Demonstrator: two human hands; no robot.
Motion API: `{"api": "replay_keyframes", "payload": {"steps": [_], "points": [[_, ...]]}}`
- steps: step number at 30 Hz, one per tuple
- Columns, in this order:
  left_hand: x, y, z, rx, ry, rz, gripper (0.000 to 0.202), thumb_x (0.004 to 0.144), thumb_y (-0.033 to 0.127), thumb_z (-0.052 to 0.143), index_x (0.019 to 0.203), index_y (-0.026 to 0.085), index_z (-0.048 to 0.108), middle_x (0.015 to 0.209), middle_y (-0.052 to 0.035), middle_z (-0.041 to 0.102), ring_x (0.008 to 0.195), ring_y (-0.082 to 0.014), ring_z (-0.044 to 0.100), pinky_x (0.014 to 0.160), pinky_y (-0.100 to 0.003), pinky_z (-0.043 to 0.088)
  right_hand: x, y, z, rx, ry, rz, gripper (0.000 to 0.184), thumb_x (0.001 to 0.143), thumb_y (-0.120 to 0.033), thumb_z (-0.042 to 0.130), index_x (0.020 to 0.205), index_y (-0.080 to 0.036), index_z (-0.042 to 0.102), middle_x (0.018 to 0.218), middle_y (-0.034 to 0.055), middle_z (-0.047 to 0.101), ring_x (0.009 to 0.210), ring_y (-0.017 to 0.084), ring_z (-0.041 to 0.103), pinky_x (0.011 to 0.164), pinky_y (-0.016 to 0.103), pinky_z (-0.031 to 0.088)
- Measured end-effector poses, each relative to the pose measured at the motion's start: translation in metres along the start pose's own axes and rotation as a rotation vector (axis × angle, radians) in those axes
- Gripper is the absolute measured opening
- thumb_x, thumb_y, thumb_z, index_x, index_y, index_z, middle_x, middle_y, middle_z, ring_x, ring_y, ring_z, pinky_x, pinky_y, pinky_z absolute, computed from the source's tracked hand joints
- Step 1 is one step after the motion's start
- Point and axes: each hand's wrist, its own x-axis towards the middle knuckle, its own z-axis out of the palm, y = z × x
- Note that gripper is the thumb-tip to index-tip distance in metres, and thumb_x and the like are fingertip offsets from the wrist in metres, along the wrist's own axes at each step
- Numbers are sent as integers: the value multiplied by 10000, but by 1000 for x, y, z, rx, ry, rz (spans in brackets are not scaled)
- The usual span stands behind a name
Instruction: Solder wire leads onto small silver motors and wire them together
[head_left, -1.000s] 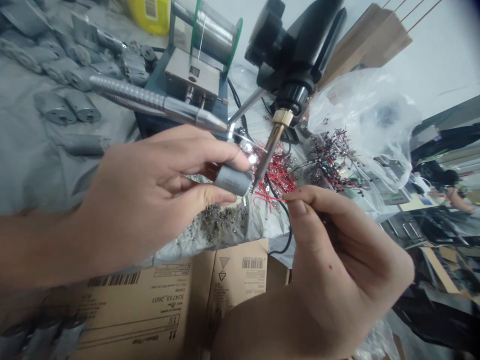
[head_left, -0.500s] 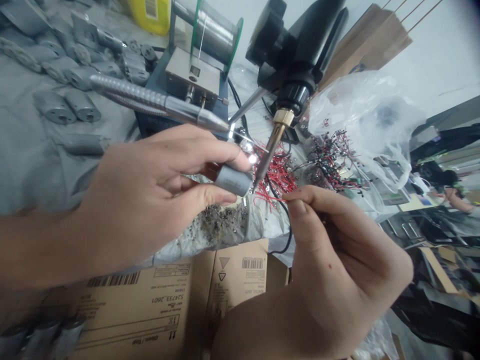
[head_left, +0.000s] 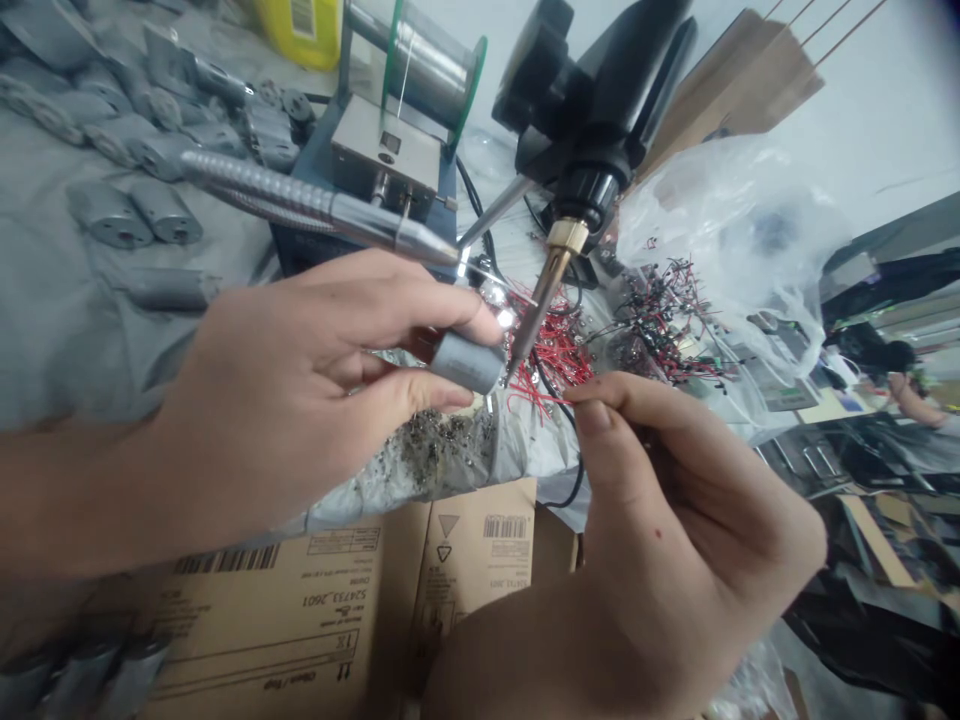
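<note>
My left hand [head_left: 322,370] grips a small grey cylindrical motor [head_left: 468,362] between thumb and fingers, its end turned to the right. The tip of a mounted soldering iron [head_left: 534,318] comes down beside that end; whether they touch I cannot tell. Between thumb and forefinger, my right hand [head_left: 667,500] pinches a thin red wire [head_left: 551,399], which points left toward the motor. Above my left hand, a metal solder feed tube [head_left: 375,222] reaches toward the iron, with a thin strand of solder at its end.
Behind stands a solder feeder [head_left: 386,150] with a solder spool [head_left: 431,75]. More red wires [head_left: 562,345] and a heap of red and black wires [head_left: 667,320] lie beyond my hands. Several grey motors [head_left: 161,210] cover the left. Cardboard boxes [head_left: 300,620] sit below the table edge.
</note>
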Motion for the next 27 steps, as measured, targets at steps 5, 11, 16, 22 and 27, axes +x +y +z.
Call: {"api": "replay_keyframes", "payload": {"steps": [5, 11, 16, 22, 27], "points": [[0, -1, 2, 15, 14, 13, 187, 987, 332, 797, 1092, 486, 801, 1125, 296, 740, 766, -44, 739, 692, -157, 531, 1, 1, -2, 12, -7, -6, 165, 978, -113, 753, 999, -248, 844, 869, -1, 762, 731, 146, 659, 547, 281, 449], [-2, -1, 0, 20, 4, 5, 193, 995, 313, 772, 1114, 461, 805, 1154, 271, 750, 760, -48, 742, 668, -150, 552, 1, 2, -3, 6, -25, 2, 196, 992, -106, 736, 1020, -265, 848, 892, -3, 775, 744, 146, 672, 556, 282, 469], [1, -2, 1, 118, 24, 3, 224, 1047, 500, 635, 1024, 366, 814, 1098, 194, 771, 727, -68, 730, 644, -174, 586, 0, 1, -4, 22, -29, 5, 213, 986, -85, 738, 1018, -268, 842, 891, -28, 781, 780, 126, 682, 601, 261, 484], [2, -1, 2, 95, 24, 1, 222, 1054, 500, 623, 1040, 378, 807, 1096, 208, 772, 731, -54, 728, 624, -161, 558, 0, 2, -3, 1, -29, -1, 205, 1000, -101, 727, 1028, -266, 845, 888, -16, 772, 753, 134, 673, 568, 272, 463], [1, -2, 0, 98, 18, 1, 167, 1037, 478, 671, 1052, 392, 812, 1096, 215, 771, 696, -54, 710, 627, -164, 567, 1, 3, -3, -11, -33, -4, 181, 994, -118, 741, 1018, -261, 849, 887, -4, 773, 747, 146, 676, 565, 282, 474]]}}
